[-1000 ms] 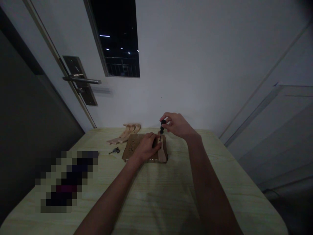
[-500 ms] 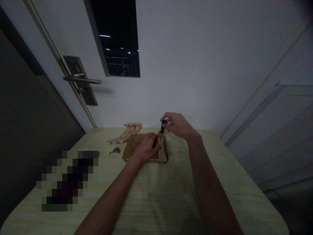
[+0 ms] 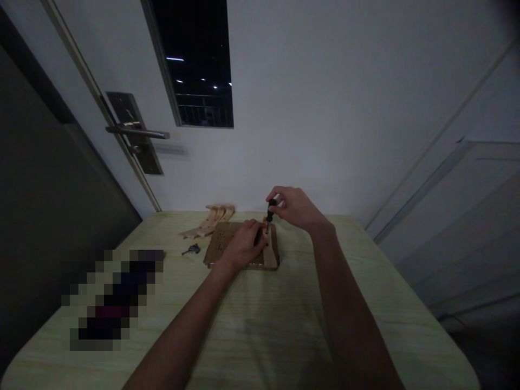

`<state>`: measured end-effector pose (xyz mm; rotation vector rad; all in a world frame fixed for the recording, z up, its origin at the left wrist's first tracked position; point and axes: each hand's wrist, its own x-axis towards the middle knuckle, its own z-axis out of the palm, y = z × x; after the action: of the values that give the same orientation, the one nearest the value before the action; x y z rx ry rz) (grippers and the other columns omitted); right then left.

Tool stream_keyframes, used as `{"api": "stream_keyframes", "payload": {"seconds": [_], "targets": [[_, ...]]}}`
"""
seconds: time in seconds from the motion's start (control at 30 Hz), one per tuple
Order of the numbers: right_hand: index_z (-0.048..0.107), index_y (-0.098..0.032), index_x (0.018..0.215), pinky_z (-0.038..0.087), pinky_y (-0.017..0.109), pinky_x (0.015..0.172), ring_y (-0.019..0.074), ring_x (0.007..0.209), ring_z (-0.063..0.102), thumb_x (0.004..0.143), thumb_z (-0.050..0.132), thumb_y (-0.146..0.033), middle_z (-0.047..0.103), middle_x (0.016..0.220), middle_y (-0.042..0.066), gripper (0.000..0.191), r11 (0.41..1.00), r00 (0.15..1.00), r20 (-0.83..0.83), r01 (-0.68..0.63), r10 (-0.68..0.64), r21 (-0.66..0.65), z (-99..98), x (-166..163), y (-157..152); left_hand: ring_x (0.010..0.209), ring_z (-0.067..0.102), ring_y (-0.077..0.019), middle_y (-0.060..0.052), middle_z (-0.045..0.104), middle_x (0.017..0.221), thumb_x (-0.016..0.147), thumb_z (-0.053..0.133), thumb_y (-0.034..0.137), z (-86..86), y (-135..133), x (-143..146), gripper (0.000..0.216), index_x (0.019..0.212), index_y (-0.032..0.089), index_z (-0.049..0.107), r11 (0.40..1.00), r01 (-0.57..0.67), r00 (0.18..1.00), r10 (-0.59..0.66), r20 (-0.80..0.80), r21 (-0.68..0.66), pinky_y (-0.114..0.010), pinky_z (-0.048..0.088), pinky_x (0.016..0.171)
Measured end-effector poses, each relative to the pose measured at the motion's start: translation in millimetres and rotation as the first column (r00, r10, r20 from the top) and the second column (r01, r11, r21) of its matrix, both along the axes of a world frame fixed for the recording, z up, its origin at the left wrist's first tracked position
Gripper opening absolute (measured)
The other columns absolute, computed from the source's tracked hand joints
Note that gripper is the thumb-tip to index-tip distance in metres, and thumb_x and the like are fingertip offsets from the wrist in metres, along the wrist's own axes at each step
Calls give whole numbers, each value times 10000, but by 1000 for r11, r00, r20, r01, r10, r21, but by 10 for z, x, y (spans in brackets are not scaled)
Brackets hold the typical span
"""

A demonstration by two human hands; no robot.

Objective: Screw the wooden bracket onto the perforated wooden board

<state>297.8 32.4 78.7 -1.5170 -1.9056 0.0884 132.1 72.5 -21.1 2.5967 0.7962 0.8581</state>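
A brown wooden board (image 3: 219,245) with rows of small holes lies flat near the far side of the table. On its right end rests a pale wooden piece (image 3: 270,257). My left hand (image 3: 242,245) lies on the board, fingers pinched against that piece beside the tool's tip. My right hand (image 3: 295,207) is closed round the black handle of a small screwdriver (image 3: 270,210), held upright with its tip down on the pale piece.
Several pale curved wooden pieces (image 3: 209,222) lie behind the board by the wall. A small dark metal part (image 3: 190,249) sits left of the board. A blurred dark object (image 3: 114,295) lies on the light wood table (image 3: 260,325). A door with a lever handle (image 3: 138,131) stands at left.
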Motion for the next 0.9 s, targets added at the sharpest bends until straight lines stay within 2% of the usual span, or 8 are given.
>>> {"api": "stream_keyframes", "payload": {"seconds": [0.2,0.47,0.9], "targets": [[641,-187,859,413,230,613,96,604,543,719,634,-122,617,700,-10,154,1000,1000,4,-22,22,-4,27,-8,-11,927,544,-218,-81,577,954,831,493,185,25,-9,6,187,1005,155,555,1000,-9,1000,9,-2,-26,-375,464,844],[618,-168,885,408,230,589,105,608,540,739,605,-125,622,724,11,153,999,1000,-12,-12,12,-30,-21,-9,28,910,550,-214,-80,587,951,830,493,201,12,1,10,195,1005,154,565,1000,-12,1000,12,7,-10,-374,469,840],[617,-159,842,412,248,622,119,631,546,725,629,-152,622,708,21,118,998,996,68,61,-60,-14,-5,4,17,917,552,-210,-66,585,938,833,498,216,-32,28,9,182,994,166,567,1000,-21,1000,21,8,10,-357,465,843]]}}
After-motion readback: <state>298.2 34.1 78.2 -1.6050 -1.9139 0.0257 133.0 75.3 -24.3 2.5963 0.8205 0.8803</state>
